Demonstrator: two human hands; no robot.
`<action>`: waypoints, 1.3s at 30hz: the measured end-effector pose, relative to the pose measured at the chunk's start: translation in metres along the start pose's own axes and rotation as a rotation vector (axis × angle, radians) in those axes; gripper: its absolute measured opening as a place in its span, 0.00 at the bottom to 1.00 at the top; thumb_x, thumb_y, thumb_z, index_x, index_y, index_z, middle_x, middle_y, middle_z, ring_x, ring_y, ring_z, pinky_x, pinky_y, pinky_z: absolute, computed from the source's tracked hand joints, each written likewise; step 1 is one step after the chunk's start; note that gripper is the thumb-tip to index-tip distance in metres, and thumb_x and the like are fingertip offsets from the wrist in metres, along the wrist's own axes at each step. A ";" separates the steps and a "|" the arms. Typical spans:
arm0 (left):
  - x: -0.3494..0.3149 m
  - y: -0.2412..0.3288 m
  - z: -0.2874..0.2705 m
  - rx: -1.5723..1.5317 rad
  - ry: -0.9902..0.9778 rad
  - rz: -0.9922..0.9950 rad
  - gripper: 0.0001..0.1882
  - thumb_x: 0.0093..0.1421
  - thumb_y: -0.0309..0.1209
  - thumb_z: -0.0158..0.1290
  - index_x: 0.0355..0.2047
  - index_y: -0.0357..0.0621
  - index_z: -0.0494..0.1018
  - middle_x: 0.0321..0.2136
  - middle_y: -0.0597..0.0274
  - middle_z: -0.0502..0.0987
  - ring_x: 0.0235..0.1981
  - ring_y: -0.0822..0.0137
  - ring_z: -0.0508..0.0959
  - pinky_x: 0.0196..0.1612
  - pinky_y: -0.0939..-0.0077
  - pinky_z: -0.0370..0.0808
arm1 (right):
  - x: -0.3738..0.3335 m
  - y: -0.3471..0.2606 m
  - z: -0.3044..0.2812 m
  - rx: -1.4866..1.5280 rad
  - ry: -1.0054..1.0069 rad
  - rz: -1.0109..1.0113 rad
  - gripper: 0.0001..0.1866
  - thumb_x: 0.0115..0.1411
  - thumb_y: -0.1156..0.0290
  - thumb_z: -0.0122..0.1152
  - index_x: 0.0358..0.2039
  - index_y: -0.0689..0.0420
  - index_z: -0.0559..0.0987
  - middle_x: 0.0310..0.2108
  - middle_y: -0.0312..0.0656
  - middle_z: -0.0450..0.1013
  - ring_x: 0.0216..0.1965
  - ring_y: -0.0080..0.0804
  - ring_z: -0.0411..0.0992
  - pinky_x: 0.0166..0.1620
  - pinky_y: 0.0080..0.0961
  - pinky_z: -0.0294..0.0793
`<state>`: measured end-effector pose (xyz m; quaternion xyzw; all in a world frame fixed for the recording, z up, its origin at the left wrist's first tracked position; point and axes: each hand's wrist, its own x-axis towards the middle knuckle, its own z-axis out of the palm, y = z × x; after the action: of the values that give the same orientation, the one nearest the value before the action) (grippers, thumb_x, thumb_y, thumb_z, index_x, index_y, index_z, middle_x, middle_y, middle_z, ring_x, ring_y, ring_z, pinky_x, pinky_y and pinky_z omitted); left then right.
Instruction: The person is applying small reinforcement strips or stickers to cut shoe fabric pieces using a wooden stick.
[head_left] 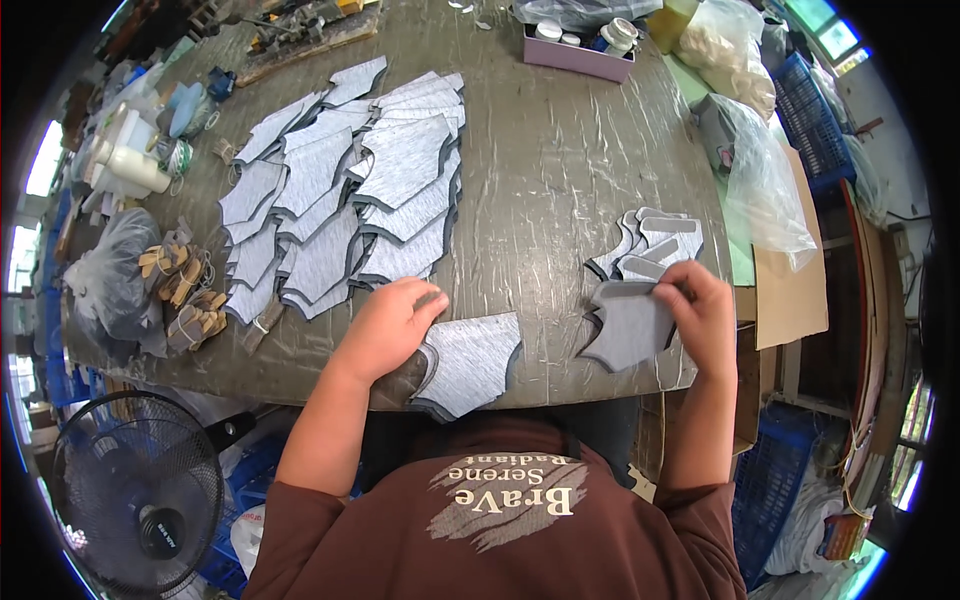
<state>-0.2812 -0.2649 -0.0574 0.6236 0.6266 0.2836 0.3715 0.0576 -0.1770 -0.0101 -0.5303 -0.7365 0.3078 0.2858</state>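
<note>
My right hand (700,310) pinches the upper right corner of a grey cut fabric piece (632,328) with a darker strip along its top edge. Just beyond it lies a small overlapping pile of similar pieces (660,240) with grey strips on them. My left hand (390,322) hovers over the table between two groups of pieces, its fingers bent and a little apart from the thumb, nothing visible in them. Close to it, a light grey heathered stack of pieces (472,362) lies at the near table edge. Beyond that hand, overlapping stacks of notched grey pieces (320,180) spread in columns.
A purple box (575,57) with white bottles stands at the far edge. Tied bundles of small tan pieces (185,290) and a clear plastic bag (118,275) sit at the left. A black fan (140,490) stands below left. Plastic and cardboard (790,270) line the right edge.
</note>
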 end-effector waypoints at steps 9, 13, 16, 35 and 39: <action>-0.035 0.025 0.017 -0.537 0.025 0.032 0.17 0.67 0.34 0.43 0.48 0.33 0.70 0.27 0.67 0.68 0.26 0.79 0.65 0.29 0.86 0.63 | -0.029 -0.045 0.078 0.317 -0.072 0.032 0.06 0.53 0.78 0.62 0.32 0.61 0.79 0.30 0.44 0.75 0.31 0.36 0.75 0.37 0.27 0.73; -0.033 0.048 0.024 -0.188 0.164 0.306 0.14 0.63 0.28 0.48 0.46 0.34 0.72 0.31 0.58 0.73 0.30 0.67 0.70 0.33 0.77 0.68 | -0.034 -0.076 0.110 0.563 -0.336 0.096 0.05 0.53 0.77 0.63 0.31 0.63 0.80 0.26 0.44 0.75 0.28 0.30 0.73 0.33 0.24 0.72; -0.033 0.050 0.027 -0.167 0.180 0.344 0.14 0.61 0.24 0.49 0.48 0.35 0.72 0.30 0.56 0.72 0.28 0.65 0.70 0.32 0.78 0.68 | -0.036 -0.074 0.116 0.715 -0.356 0.147 0.04 0.55 0.77 0.62 0.29 0.64 0.79 0.25 0.38 0.74 0.26 0.19 0.69 0.29 0.20 0.68; -0.034 0.048 0.024 -0.245 0.134 0.333 0.13 0.60 0.23 0.50 0.46 0.37 0.75 0.26 0.61 0.71 0.26 0.70 0.69 0.29 0.79 0.67 | -0.038 -0.065 0.121 0.889 -0.383 0.113 0.03 0.57 0.77 0.62 0.29 0.64 0.79 0.25 0.33 0.73 0.28 0.15 0.68 0.30 0.16 0.68; -0.032 0.045 0.024 -0.277 0.102 0.325 0.13 0.59 0.21 0.51 0.45 0.37 0.75 0.27 0.61 0.72 0.26 0.70 0.70 0.30 0.80 0.67 | -0.040 -0.061 0.123 0.950 -0.444 0.245 0.03 0.57 0.78 0.62 0.30 0.64 0.80 0.26 0.33 0.74 0.30 0.16 0.69 0.33 0.17 0.69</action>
<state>-0.2377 -0.2964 -0.0300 0.6440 0.4910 0.4544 0.3711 -0.0602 -0.2488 -0.0474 -0.3470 -0.4915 0.7428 0.2937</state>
